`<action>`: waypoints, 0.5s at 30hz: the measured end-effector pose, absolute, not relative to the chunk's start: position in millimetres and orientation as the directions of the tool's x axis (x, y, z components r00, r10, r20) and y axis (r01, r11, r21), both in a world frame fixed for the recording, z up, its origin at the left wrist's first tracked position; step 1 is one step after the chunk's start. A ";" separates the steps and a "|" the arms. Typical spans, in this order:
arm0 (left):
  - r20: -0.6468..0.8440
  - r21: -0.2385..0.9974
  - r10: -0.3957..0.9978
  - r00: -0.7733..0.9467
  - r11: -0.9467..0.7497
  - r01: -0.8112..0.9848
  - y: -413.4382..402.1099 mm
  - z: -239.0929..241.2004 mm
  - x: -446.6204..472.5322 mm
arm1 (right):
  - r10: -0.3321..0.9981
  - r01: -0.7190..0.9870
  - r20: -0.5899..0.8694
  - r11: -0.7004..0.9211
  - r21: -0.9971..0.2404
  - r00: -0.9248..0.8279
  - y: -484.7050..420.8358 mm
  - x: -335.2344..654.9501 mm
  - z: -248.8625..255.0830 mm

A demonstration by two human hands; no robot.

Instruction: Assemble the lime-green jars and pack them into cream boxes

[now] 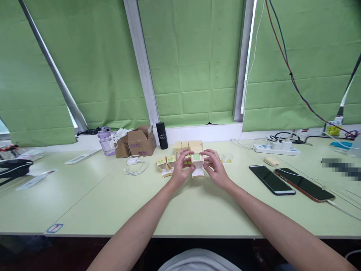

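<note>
A small cream-coloured carton (197, 164) with a green label and a white flap hanging open at its front stands between my hands. My left hand (179, 168) grips it from the left, thumb low and fingers over the upper edge. On the right side, the bent fingers of my right hand (216, 168) press against the same carton. Two similar cartons stand left of my left hand, one of them a carton (161, 162) with its flap open. Behind my hands are more cream boxes (195, 145), partly hidden. Right of my right hand lies a small clear plastic container (226, 158).
Behind on the left are an open brown cardboard box (141, 142), a black cylinder (162, 136) and a purple bottle (106, 142). A white charger (133, 161) with coiled cable lies nearer. Two phones, including a dark phone (272, 180), and a power strip (278, 148) lie right.
</note>
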State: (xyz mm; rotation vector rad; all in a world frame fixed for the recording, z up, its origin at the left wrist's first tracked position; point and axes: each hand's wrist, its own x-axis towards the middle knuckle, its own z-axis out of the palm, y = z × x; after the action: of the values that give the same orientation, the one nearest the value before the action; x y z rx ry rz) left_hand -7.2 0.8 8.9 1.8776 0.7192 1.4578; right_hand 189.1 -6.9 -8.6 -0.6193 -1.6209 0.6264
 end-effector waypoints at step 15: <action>0.633 0.752 0.753 0.180 -0.654 0.088 0.7 8.9 -2.4 | 0.694 0.045 0.704 0.716 -0.697 -0.148 -8.1 189.7 -10.9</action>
State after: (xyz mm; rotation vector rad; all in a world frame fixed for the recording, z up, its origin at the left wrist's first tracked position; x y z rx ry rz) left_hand -2.4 0.7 8.9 1.8928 0.7885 1.5124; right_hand 189.7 -8.1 -10.9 -0.6062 -1.6413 0.6300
